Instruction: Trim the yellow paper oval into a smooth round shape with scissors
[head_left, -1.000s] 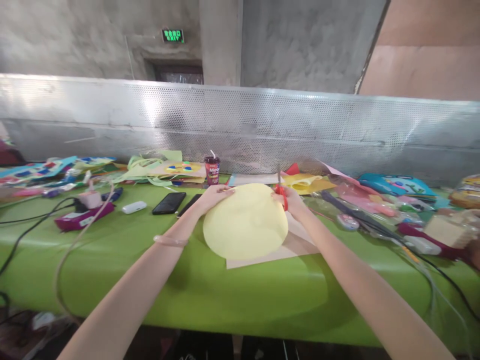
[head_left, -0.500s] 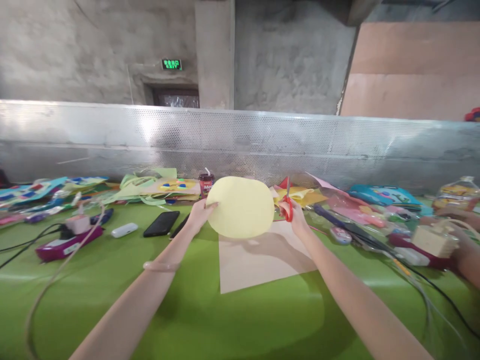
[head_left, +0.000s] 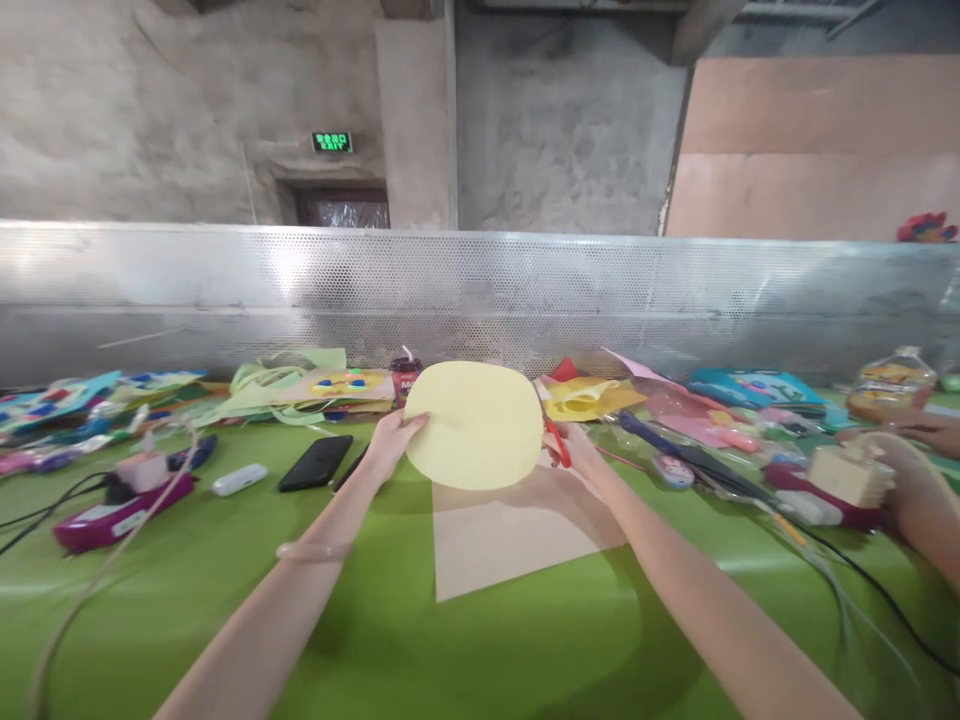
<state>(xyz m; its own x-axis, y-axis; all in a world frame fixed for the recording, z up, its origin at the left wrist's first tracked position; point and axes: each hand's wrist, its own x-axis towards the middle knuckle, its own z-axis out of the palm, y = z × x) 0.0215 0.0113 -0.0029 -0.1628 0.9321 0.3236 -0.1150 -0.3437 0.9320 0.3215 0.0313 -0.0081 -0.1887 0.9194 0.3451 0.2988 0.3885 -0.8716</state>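
A pale yellow rounded paper cut-out (head_left: 474, 424) is held upright above the green table (head_left: 375, 620). My left hand (head_left: 394, 442) pinches its left edge. At the cut-out's right edge, my right hand (head_left: 574, 452) grips red-handled scissors (head_left: 556, 443), whose blades sit partly behind the paper. A beige paper sheet (head_left: 510, 535) lies flat on the table under both hands.
Two black phones (head_left: 315, 462), a white case (head_left: 238, 479) and a purple device (head_left: 112, 512) with cables lie at left. Coloured paper scraps (head_left: 300, 385) and a drink cup (head_left: 405, 375) line the perforated metal barrier. Craft clutter and another person's hand (head_left: 911, 480) are at right.
The yellow cut-out has been raised from lying over the beige sheet to upright. The scissors have tilted in against its right edge, and the view has tilted up.
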